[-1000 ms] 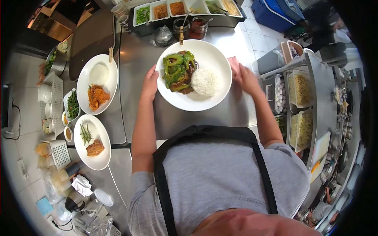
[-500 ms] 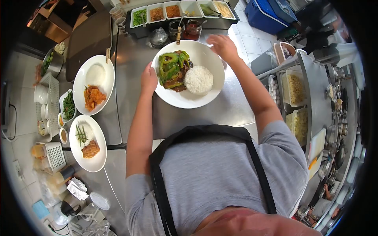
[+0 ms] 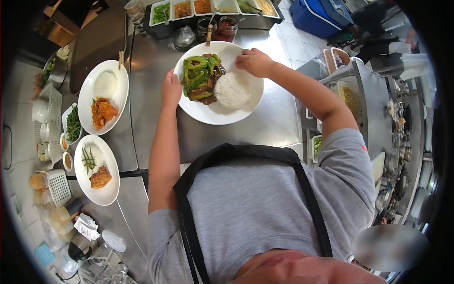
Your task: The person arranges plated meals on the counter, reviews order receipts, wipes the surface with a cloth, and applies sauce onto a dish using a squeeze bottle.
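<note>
A wide white plate (image 3: 246, 105) stands in front of me on the steel counter, a wooden clothespin (image 3: 208, 36) at its far rim. On its left side lie green pepper slices (image 3: 201, 73) over brown sauced food, with a mound of white rice (image 3: 231, 91) beside them. My left hand (image 3: 171, 88) grips the plate's left rim, thumb on top and the other fingers hidden. Over the plate's right part, just above the rice, my right hand (image 3: 255, 63) has its fingertips bunched together and pointing down; whatever they may hold is too small to make out.
To the left are two oval plates of food, one with orange-sauced pieces (image 3: 102, 113) and another with green beans and browned meat (image 3: 100, 178). A rack of topping trays (image 3: 203, 8) and sauce jars (image 3: 227, 29) stand at the back. Shelving (image 3: 364, 90) is on the right.
My right hand has come in from beyond the far right rim to above the rice, and its fingers have drawn together. My left hand stays on the rim. The view has shifted slightly.
</note>
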A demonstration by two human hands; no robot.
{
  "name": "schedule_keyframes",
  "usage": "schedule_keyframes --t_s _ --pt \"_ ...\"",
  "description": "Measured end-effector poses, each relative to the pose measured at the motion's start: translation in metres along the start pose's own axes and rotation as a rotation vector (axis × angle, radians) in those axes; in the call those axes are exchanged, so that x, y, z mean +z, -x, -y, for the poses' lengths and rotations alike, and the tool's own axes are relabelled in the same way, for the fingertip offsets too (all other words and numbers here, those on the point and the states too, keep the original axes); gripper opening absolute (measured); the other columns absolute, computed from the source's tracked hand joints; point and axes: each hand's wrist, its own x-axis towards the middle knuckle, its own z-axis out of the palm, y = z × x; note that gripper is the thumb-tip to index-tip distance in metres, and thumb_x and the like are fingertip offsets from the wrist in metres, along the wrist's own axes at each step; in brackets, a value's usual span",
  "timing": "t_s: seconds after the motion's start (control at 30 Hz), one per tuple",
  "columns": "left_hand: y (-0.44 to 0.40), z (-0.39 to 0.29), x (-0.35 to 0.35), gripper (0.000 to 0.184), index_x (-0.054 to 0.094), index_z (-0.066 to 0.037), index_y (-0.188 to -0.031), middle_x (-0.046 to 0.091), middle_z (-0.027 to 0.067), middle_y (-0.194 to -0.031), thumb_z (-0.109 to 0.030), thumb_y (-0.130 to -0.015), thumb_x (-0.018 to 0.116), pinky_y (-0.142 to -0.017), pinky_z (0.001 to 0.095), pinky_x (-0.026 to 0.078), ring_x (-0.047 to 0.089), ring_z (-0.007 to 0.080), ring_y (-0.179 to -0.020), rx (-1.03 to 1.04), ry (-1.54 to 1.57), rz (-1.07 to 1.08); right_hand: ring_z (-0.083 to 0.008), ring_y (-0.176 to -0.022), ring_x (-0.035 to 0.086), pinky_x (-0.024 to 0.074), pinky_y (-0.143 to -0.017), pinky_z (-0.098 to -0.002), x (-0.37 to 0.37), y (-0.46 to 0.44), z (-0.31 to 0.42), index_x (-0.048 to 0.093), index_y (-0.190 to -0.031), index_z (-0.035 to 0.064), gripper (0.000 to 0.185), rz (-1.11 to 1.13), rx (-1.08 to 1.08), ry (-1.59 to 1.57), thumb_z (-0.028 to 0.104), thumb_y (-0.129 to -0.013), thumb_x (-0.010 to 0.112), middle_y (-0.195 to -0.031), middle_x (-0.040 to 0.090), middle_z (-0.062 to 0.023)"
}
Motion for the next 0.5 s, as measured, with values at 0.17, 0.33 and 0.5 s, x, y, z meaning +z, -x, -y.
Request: schedule_keyframes --t_s 0.17,0.33,0.5 --pt "0.0 0.0 0.002 0.034 0.052 0.001 -0.108 0.057 0.0192 -0.101 -0.015 -0.082 0.037 -0.083 0.0349 0.041 0.055 0.0297 -0.095 0.054 -0.038 -0.052 -0.0161 -0.076 0.053 0.0452 -0.064 -0.0303 -0.049 0.041 0.032 0.061 -0.092 0.0128 0.023 0.508 0.123 -0.386 0.009 -0.074 0.048 -0.082 0.059 -0.0018" --pt "-0.001 -0.001 0.0 0.033 0.053 0.001 -0.107 0.059 0.0188 -0.098 -0.015 -0.082 0.037 -0.081 0.0356 0.042 0.056 0.0299 -0.092 0.116 -0.092 -0.07 -0.0081 -0.055 0.05 0.0426 -0.047 -0.0236 -0.089 0.072 0.008 0.059 -0.086 0.0007 0.02 0.346 0.298 -1.134 0.001 -0.071 0.046 -0.069 0.061 -0.0021" --pt "0.003 -0.001 -0.002 0.031 0.052 0.001 -0.108 0.058 0.0196 -0.097 -0.012 -0.082 0.039 -0.08 0.0361 0.042 0.056 0.0308 -0.091 0.109 -0.082 -0.047 -0.0131 -0.06 0.052 0.0459 -0.052 -0.0271 -0.023 0.05 0.004 0.059 -0.087 0.0086 0.018 0.074 0.679 -0.917 0.01 -0.07 0.053 -0.076 0.059 -0.0013"
